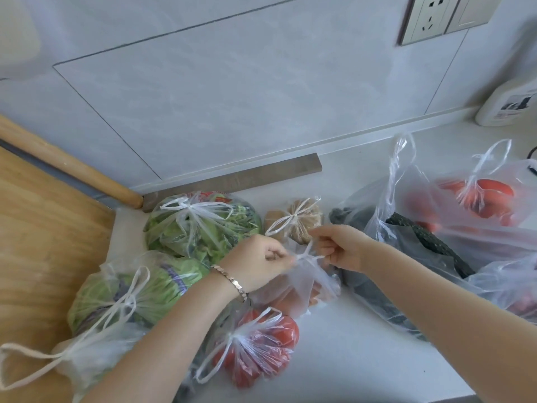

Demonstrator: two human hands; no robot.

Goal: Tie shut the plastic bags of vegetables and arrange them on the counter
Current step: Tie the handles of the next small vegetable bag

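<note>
A clear plastic bag of orange vegetables (pixel 305 289) lies at the middle of the white counter (pixel 348 359). My left hand (pixel 258 266) and my right hand (pixel 340 245) each pinch one handle of this bag, with the knot between them. Around it lie tied bags: two of leafy greens (pixel 200 228) (pixel 139 295), one of brown items (pixel 299 222) and one of tomatoes (pixel 261 353). To the right sit an open bag of dark cucumbers (pixel 412 237) and a bag of red tomatoes (pixel 488 199).
A wooden cutting board (pixel 37 242) and a rolling pin (pixel 72 167) stand at the left. A metal strip (pixel 241 178) lies along the tiled wall. A white bottle (pixel 508 106) stands at the back right, under a wall socket (pixel 430 18).
</note>
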